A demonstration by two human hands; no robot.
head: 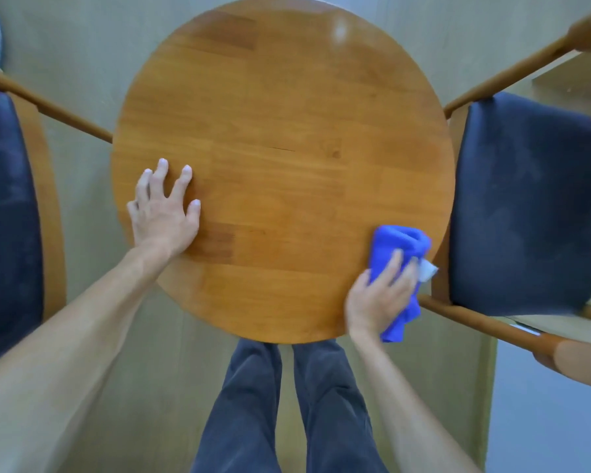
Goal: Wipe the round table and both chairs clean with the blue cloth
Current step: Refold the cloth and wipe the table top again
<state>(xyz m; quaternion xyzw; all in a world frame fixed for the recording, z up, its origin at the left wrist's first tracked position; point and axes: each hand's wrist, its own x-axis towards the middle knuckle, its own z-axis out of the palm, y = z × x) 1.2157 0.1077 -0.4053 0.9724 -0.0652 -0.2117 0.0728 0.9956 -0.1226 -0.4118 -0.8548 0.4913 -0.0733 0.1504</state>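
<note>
Seen from above, the round wooden desk (284, 138) fills the middle of the view, its top bare wood with a pale glare spot near the far edge. The left hand (162, 213) lies flat on the desk near its left rim, palm down, with the fingers (181, 180) straight and spread apart, their tips pressing on the wood. The right hand (381, 295) is at the desk's near right rim and rests on the blue cloth (401, 245), its fingers laid over the bunched fabric and slightly curled into it; this hand and the cloth are blurred, so how tightly the cloth is gripped cannot be told. The cloth sits on the desk's edge, part of it bulging out ahead of the fingertips and part hanging down past the rim below the wrist. A small white tag (428, 269) sticks out of the cloth just beside the fingertips. A chair stands on each side of the desk: the left chair (7, 216) with a dark blue seat and a wooden frame, and the right chair (529, 206) of the same kind, its frame close to the desk's rim by the cloth. Below the desk's near edge the person's legs in dark trousers (287, 404) stand on a pale floor (82, 46).
</note>
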